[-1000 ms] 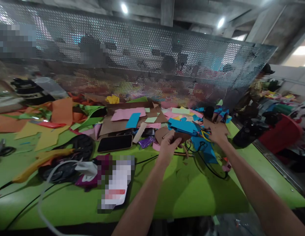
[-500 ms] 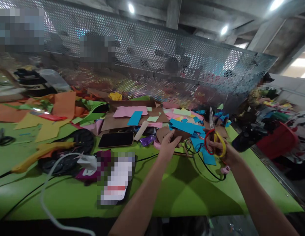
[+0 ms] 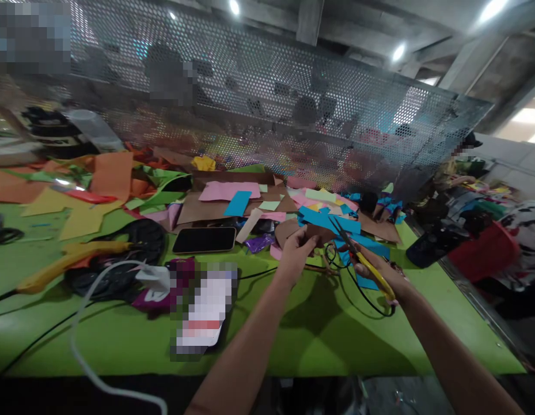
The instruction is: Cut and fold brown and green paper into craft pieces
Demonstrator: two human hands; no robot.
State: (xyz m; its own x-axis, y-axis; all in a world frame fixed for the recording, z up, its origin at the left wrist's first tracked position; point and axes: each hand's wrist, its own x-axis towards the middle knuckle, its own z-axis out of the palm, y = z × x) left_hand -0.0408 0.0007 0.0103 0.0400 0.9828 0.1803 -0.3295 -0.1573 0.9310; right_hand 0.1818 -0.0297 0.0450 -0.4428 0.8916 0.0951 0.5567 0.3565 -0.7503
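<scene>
My left hand (image 3: 296,251) is closed on a piece of brown paper (image 3: 321,234), thumb on the near side. My right hand (image 3: 375,268) grips yellow-handled scissors (image 3: 376,275); their blades point up and left, close to the brown paper's right edge. Whether the blades touch the paper I cannot tell. Blue paper strips (image 3: 371,245) lie behind and under the right hand. A thin black cable (image 3: 356,282) loops on the table beneath the hands.
A dark-screened phone (image 3: 204,240) and a lit phone (image 3: 209,311) lie left of my hands. Farther left are a yellow glue gun (image 3: 64,268), a white cable (image 3: 79,334) and a purple tissue pack (image 3: 163,291). Coloured paper scraps (image 3: 228,190) line a perforated metal screen (image 3: 250,98).
My right hand has turned the scissors from pointing upward to pointing left, bringing the blades to the brown paper. My left hand keeps its hold on the paper.
</scene>
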